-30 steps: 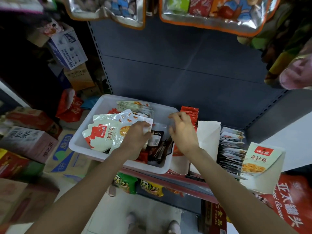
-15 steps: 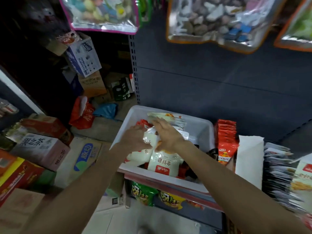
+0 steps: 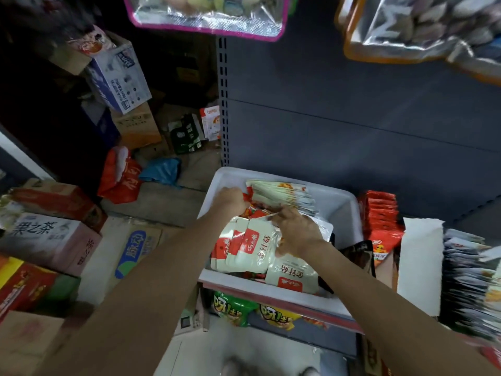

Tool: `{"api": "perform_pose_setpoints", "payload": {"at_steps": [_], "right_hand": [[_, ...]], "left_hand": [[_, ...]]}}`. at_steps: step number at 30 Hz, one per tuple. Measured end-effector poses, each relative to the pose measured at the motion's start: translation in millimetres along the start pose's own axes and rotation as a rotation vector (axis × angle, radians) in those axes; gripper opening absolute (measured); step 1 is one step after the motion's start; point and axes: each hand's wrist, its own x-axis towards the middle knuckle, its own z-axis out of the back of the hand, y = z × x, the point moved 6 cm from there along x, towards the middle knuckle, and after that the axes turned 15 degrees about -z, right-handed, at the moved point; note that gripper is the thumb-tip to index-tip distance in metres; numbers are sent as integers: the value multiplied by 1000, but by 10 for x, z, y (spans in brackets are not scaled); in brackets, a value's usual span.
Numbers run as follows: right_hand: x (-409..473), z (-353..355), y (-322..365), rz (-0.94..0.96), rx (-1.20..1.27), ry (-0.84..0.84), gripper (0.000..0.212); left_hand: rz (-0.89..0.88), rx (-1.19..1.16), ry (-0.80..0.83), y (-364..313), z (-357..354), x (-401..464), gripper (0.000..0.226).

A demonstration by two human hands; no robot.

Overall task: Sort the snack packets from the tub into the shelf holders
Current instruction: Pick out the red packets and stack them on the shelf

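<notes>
Head view: Two bare forearms reach into a white plastic tub (image 3: 349, 213), a smooth, round-cornered rectangle sitting on the near edge of a shelf against a matte grey steel back panel (image 3: 352, 118). The left hand (image 3: 230, 198), at the tub's far left corner, has its fingers curled down into a heap of glossy red packets (image 3: 257, 211); what exactly they grip cannot be told. The right hand (image 3: 296, 230) pinches the top edge of a fanned bundle of white packets (image 3: 244, 246), flat crinkly foil pouches with red square labels, lying in the tub's near left part. One more white pouch (image 3: 292, 275) leans against the near wall. A stack of pale, thin packets (image 3: 282, 194) lies slanted at the far side.

Right of the tub, red sachets (image 3: 379, 213) stand upright in a tight row, next to a white card holder (image 3: 418, 264) with a ragged top edge, and beyond it a blurred stack of dark-edged packets (image 3: 466, 275). Under the shelf lip hang puffy green and yellow bags (image 3: 235, 308). Overhead dangle clear, shiny pouches, one trimmed pink (image 3: 208, 17), one orange (image 3: 406, 31). Cardboard cartons (image 3: 48, 240) crowd the floor at left, with a crumpled red plastic bag (image 3: 122, 177) among them.
</notes>
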Motion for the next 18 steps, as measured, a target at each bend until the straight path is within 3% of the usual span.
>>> {"api": "perform_pose_setpoints", "payload": {"at_steps": [5,9,12,14,16,18], "right_hand": [[11,-15,41,-26,-41,-3,88],[18,-21,23,-15,-17,7,87],[27,-48,6,9,6,19,87],[40,-79,-7,35,50,38,87],[52,-63,-13,75,223,91,87],[34,75,-57,68,606,116,79]], "left_hand": [[124,16,-68,38,-26,11,29],[143,-163,-184,50,-7,-72,33],[52,-266,-309,20,51,-266,14],[-47,-233,-419,-12,122,-419,15],[-151,-168,-476,-104,183,-560,19],[-265,-95,-483,-247,198,-655,21]]}}
